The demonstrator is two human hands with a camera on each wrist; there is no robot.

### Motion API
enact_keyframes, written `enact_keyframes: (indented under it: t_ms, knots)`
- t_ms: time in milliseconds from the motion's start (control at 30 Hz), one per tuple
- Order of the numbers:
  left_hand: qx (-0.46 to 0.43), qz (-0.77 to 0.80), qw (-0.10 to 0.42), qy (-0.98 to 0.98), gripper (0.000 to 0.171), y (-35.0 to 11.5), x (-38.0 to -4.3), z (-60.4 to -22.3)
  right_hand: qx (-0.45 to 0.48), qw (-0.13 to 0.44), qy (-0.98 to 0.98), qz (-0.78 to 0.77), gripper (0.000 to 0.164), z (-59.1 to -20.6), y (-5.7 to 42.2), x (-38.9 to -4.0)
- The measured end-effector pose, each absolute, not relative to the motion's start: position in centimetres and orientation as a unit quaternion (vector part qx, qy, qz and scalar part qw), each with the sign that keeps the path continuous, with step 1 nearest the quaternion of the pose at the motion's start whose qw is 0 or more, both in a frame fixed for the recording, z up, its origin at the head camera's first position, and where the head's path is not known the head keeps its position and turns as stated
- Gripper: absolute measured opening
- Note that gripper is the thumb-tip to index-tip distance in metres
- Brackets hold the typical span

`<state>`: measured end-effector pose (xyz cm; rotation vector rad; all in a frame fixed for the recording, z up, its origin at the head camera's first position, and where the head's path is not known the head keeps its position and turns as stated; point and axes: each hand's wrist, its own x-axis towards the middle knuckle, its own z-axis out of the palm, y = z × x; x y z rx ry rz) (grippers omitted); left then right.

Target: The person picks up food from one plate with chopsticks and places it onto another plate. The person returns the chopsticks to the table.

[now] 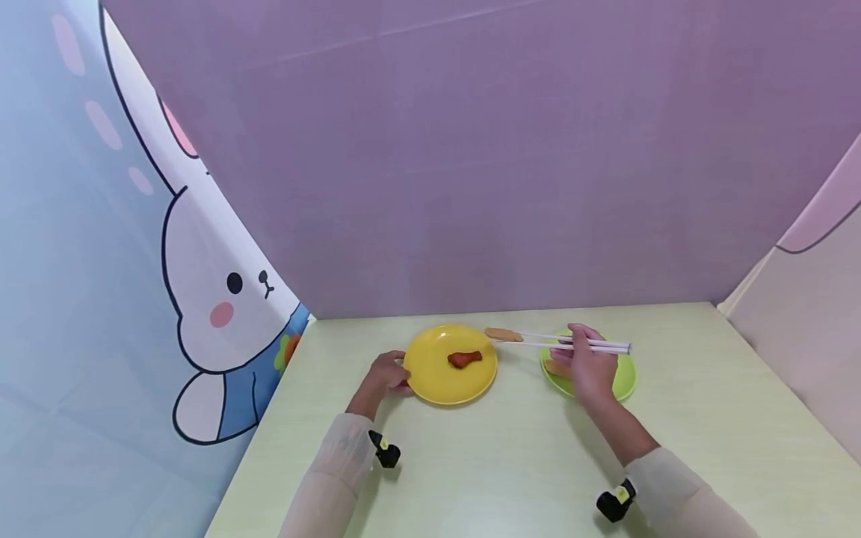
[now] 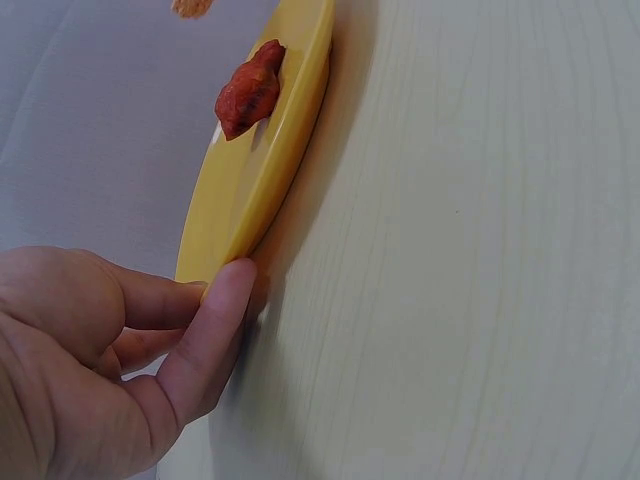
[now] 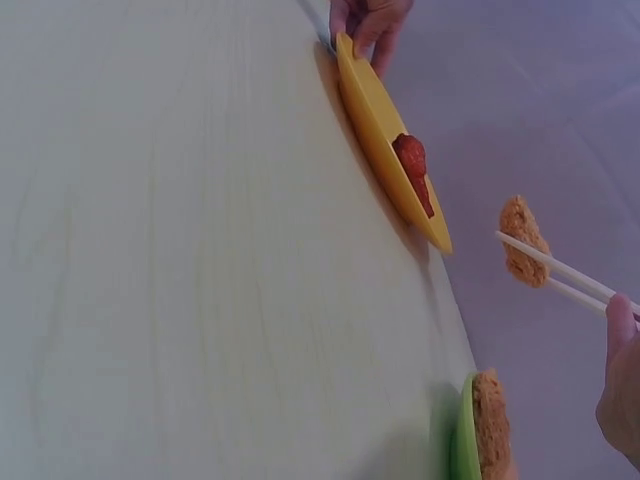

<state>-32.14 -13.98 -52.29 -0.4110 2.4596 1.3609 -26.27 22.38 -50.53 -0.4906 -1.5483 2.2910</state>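
Note:
My left hand (image 1: 390, 371) pinches the left rim of a yellow plate (image 1: 430, 385) between thumb and fingers. A reddish-brown drumstick (image 1: 464, 359) lies on that plate. My right hand (image 1: 592, 366) holds a pair of white chopsticks (image 1: 538, 344), their tips pointing left. Between the tips is a browned, crumb-coated piece of food (image 3: 522, 243), lifted in the air near the yellow plate's right edge. Below the right hand stands a green plate (image 1: 627, 377), partly hidden by it. Another similar coated piece (image 3: 490, 425) lies on the green plate.
Both plates stand on a pale wood-grain table (image 1: 484, 463). A purple cloth backdrop (image 1: 471, 164) rises behind its far edge. To the left hangs a blue cloth with a cartoon rabbit (image 1: 215, 321); a pale cloth (image 1: 807, 321) hangs on the right.

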Motion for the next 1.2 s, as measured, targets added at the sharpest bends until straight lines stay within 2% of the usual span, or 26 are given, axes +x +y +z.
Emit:
enact_keyframes:
  t_ms: [133, 400, 733, 1200]
  knots:
    - [-0.147, 0.471, 0.152, 0.857, 0.058, -14.0, -32.3, -52.4, -0.174, 0.167, -0.523, 0.818, 0.015, -50.3, 23.3, -25.8]
    - [-0.154, 0.468, 0.155, 0.856, 0.057, -14.0, -32.6, -52.5, -0.203, 0.163, -0.525, 0.811, 0.018, -50.0, 25.7, -24.8]
    - [-0.148, 0.473, 0.153, 0.855, 0.056, -13.9, -32.2, -52.0, -0.210, 0.209, -0.470, 0.832, 0.011, -50.4, 27.9, -23.8]
    - [-0.153, 0.470, 0.154, 0.856, 0.055, -13.9, -32.3, -52.0, -0.243, 0.245, -0.425, 0.837, 0.013, -51.3, 31.3, -22.8]
